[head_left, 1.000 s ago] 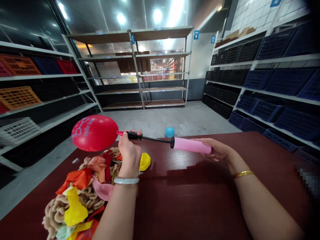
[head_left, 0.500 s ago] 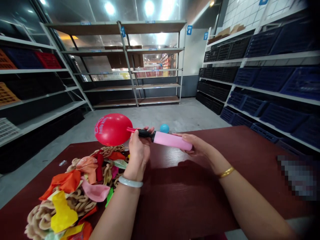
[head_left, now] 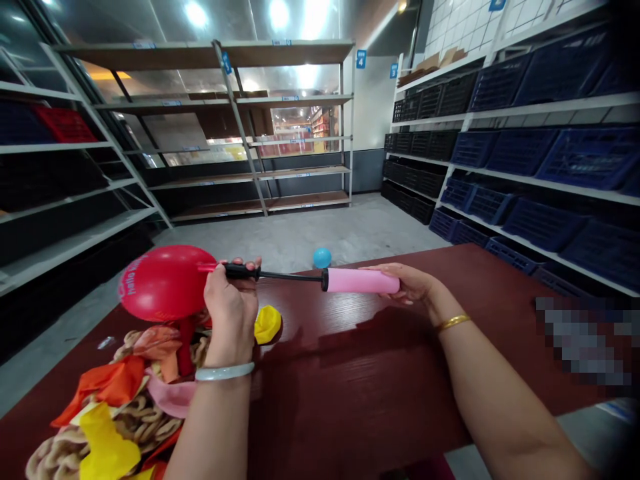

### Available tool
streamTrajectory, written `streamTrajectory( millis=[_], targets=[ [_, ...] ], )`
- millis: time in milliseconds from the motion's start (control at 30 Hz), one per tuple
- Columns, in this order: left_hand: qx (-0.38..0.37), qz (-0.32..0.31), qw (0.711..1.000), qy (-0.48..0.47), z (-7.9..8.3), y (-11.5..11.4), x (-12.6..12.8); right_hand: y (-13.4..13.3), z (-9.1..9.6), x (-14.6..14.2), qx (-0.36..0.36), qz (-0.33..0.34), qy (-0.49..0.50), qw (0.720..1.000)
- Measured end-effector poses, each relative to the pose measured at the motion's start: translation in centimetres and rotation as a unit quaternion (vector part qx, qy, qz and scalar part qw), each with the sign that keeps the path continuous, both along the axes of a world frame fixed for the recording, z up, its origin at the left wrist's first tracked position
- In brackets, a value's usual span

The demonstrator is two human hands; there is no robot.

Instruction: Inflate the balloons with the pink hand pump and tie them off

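Observation:
A pink hand pump (head_left: 357,281) is stretched out level above the table, its thin black rod (head_left: 291,276) showing between handle and barrel. My left hand (head_left: 233,293) is closed round the pump's black end (head_left: 240,271) and the neck of a red balloon (head_left: 167,283). The balloon is inflated, carries printed lettering and hangs to the left over a pile of deflated balloons. Around the far end of the pink barrel, my right hand (head_left: 407,283) is closed. Just right of my left wrist lies a yellow balloon (head_left: 268,325) on the table.
Deflated balloons (head_left: 107,440) in several colours lie on tan, rope-like coils (head_left: 57,453) at the left of the dark red table (head_left: 350,400). Beyond the table's far edge is a small blue balloon (head_left: 322,258). Shelves with crates (head_left: 510,157) line the right side.
The pump has been drawn out, baring its rod, as my left hand moved left and my right slightly right. The red balloon looks larger and has shifted left. More of the yellow balloon shows.

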State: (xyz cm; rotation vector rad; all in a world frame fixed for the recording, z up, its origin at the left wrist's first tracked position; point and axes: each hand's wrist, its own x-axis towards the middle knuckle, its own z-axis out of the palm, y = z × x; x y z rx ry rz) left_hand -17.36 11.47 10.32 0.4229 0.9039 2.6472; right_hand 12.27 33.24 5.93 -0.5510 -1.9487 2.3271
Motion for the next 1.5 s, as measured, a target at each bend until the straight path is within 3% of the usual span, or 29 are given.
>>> streamTrajectory(
  millis=[133,300,400,567,733,900,1233,1333,1500],
  targets=[
    [0.01,-0.032,0.999,0.006,-0.7,1.1,1.4,-0.8,-0.1,-1.1,0.002,0.006,0.028,1.0],
    [0.017,-0.103,0.995,-0.009,-2.0,2.6,4.2,-3.9,0.2,-3.6,0.012,0.017,0.066,0.998],
    [0.024,-0.114,0.993,-0.01,-2.5,2.9,5.0,-5.4,0.3,-4.5,0.008,0.022,0.077,0.997],
    [0.017,-0.071,0.997,-0.013,-2.1,1.9,3.3,-4.8,0.1,-3.6,-0.007,0.046,0.045,0.998],
    [0.029,-0.003,1.0,-0.011,-1.0,0.2,0.2,-1.6,-0.8,-1.0,-0.011,-0.003,-0.016,1.0],
    [0.008,-0.05,0.997,-0.061,-0.7,-0.4,-0.6,-0.5,-1.2,-0.4,0.014,-0.034,-0.002,0.999],
    [0.02,-0.121,0.99,-0.069,-1.3,1.4,3.8,-6.4,0.2,-5.1,-0.017,0.0,0.078,0.997],
    [0.033,-0.116,0.99,-0.07,-1.5,1.6,3.6,-7.8,0.6,-5.8,-0.014,0.006,0.09,0.996],
    [0.027,-0.109,0.989,-0.098,-1.2,1.0,2.3,-9.3,1.0,-6.2,0.077,-0.003,0.053,0.996]
  ],
)
